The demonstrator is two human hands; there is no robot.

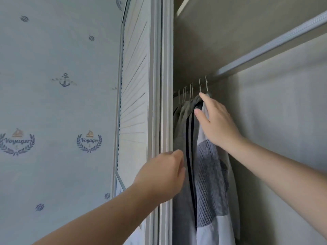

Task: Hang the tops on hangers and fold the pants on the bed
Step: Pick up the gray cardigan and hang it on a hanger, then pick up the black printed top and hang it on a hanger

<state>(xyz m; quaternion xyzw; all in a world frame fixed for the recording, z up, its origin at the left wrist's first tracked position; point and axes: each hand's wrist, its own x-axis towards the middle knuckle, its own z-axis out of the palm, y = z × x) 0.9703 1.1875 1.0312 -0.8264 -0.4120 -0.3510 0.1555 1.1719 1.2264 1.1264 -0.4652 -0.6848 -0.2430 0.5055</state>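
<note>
Several tops hang on wire hangers (192, 89) from a rail high inside the open wardrobe. The nearest top (210, 183) is white with grey ribbed panels; beside it hangs a grey top with dark stripes (189, 156). My right hand (215, 121) rests on the shoulder of the white top, just under its hanger hook, with straight fingers and the thumb out to the left. My left hand (162, 174) is at the wardrobe frame's edge with fingers curled towards the grey top; whether it holds fabric is hidden. No pants or bed are in view.
The white wardrobe frame (166, 85) and a louvred sliding door (134, 103) stand left of the clothes. A shelf edge (265, 48) runs above the rail. Nautical wallpaper (53, 103) covers the wall at left. The wardrobe's beige back panel (283, 121) lies right of the clothes.
</note>
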